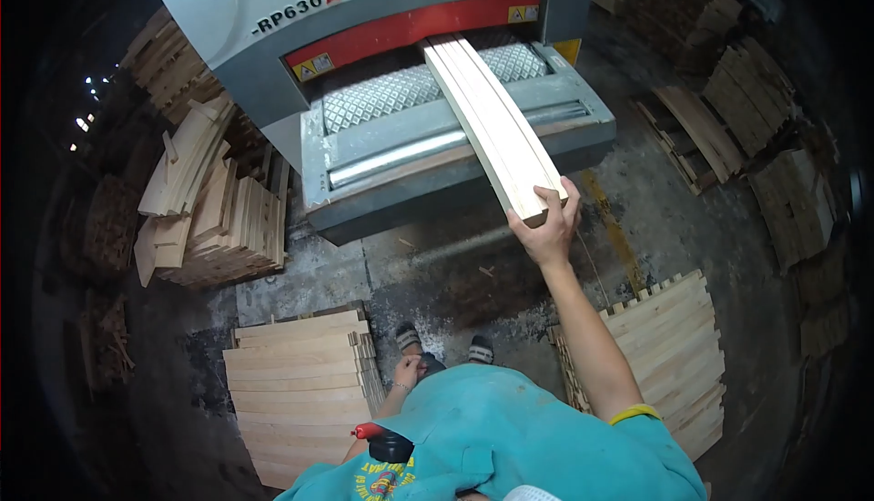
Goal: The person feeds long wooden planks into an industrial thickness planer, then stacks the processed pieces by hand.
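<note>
My right hand [549,228] is closed around the near end of a few narrow, pale wooden boards [496,127] lying side by side. Thumb and fingers wrap the end from both sides. The boards slope away from me over the metal roller [401,162] and textured bed [382,98] of a large grey machine [228,9]. Their far end goes under its red front panel [401,36] and is hidden there. Low by my body, my left hand [409,372] hangs with its fingers curled in, and nothing shows in it.
Stacks of flat boards stand on the floor at my left [300,373] and right [669,346]. A taller, uneven wood pile [218,219] is left of the machine. More wood stacks [751,96] line the right side. Small scraps [486,271] lie on the stained floor.
</note>
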### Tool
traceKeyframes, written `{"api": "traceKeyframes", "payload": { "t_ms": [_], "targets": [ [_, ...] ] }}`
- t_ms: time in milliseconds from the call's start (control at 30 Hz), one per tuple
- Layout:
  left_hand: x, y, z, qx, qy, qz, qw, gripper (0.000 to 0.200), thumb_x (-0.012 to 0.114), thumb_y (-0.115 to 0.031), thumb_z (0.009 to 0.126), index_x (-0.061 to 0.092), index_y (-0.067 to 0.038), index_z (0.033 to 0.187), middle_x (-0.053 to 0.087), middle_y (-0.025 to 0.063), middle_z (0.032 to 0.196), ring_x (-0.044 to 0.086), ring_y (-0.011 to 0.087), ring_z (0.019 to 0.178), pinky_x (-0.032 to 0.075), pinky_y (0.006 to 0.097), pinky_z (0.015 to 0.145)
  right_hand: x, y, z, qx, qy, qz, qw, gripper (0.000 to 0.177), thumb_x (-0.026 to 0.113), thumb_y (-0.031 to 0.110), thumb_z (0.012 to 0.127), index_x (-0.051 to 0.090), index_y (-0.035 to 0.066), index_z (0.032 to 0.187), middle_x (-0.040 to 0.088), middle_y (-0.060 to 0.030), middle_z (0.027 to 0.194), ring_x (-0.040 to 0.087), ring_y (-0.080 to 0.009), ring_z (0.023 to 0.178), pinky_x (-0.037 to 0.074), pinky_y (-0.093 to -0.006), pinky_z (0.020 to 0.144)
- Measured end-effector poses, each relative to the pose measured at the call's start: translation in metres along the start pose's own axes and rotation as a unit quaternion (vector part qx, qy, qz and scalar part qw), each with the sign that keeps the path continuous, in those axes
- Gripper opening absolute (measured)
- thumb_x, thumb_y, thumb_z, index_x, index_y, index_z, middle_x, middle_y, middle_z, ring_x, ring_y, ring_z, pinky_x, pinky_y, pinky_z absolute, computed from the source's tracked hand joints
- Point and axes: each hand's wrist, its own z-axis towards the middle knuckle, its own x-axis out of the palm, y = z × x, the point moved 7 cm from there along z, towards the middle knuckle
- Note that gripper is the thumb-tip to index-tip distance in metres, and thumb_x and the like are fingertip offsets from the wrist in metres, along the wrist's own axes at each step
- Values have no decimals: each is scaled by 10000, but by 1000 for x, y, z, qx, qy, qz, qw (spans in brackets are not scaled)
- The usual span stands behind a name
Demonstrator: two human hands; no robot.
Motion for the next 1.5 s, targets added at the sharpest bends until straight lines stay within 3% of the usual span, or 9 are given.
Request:
{"api": "traceKeyframes", "payload": {
  "t_ms": [67, 100, 233, 333, 367, 667, 1200, 1333, 1500],
  "targets": [
    [-1, 1, 8, -3, -6, -6, 1000, 195, 556, -165, 975, 612, -12, 1082, 679, 128, 952, 688, 202, 812, 590, 300, 685, -4, 0, 16, 37, 70, -93, 993, 592, 791, 442, 648, 578, 111, 1090, 412, -157, 1277, 410, -367, 1221, 269, -583, 1039],
    [-3, 4, 5, -10, -13, -12, 1000, 210, 557, -174, 976, 608, -11, 1098, 675, 135, 959, 690, 211, 837, 594, 307, 694, -3, 0, 30, 30, 39, -116, 992, 675, 762, 539, 643, 567, 112, 1128, 440, -128, 1228, 421, -329, 1202, 223, -594, 1045],
    [-2, 4, -8, -8, -28, -22, 999, 195, 563, -170, 972, 615, -10, 1070, 678, 130, 936, 691, 200, 818, 594, 295, 679, 30, 14, 74, 120, 221, -253, 934, 1067, 703, 667, 682, 286, 139, 1510, 314, -192, 1512, 239, -376, 1420, 184, -636, 1097],
    [-5, -1, -8, 14, -39, -40, 998, 164, 580, -148, 961, 636, -4, 1014, 683, 115, 887, 691, 185, 789, 592, 279, 651, 60, 10, 73, 134, 293, -257, 911, 1124, 714, 663, 647, 257, 125, 1522, 251, -224, 1542, 200, -382, 1444, 177, -621, 1113],
    [-7, -1, -9, 9, -48, -37, 998, 164, 581, -146, 960, 637, -3, 1015, 682, 112, 888, 690, 183, 788, 592, 282, 657, 68, 2, 75, 148, 303, -270, 902, 1141, 715, 664, 635, 258, 116, 1525, 275, -207, 1529, 235, -363, 1429, 219, -609, 1096],
    [-14, 14, -19, -5, -71, -56, 996, 181, 567, -138, 961, 643, -1, 1053, 677, 101, 908, 689, 181, 827, 598, 290, 688, 74, 13, 89, 116, 214, -213, 946, 1017, 751, 637, 624, 428, 99, 1425, 495, -143, 1384, 486, -327, 1252, 330, -520, 1016],
    [-15, 29, -25, -11, -28, -126, 992, 229, 559, -221, 975, 622, -42, 1105, 680, 135, 929, 685, 215, 833, 586, 298, 711, 107, 6, 113, 113, 192, -198, 955, 887, 756, 607, 627, 522, 167, 1360, 539, -133, 1298, 495, -322, 1238, 344, -501, 1022],
    [-22, 26, -28, -16, -28, -121, 992, 215, 550, -215, 978, 618, -50, 1099, 680, 143, 915, 690, 231, 822, 588, 299, 704, 120, -5, 120, 101, 157, -179, 966, 901, 785, 632, 570, 572, 157, 1305, 581, -112, 1248, 538, -291, 1174, 370, -478, 955],
    [-38, 40, -23, -18, -23, -142, 989, 208, 529, -216, 973, 613, -54, 1072, 677, 133, 865, 693, 234, 798, 580, 289, 667, 139, -20, 129, 122, 165, -163, 965, 867, 783, 622, 565, 582, 185, 1286, 563, -146, 1221, 515, -317, 1176, 350, -493, 960]
  ]
}}
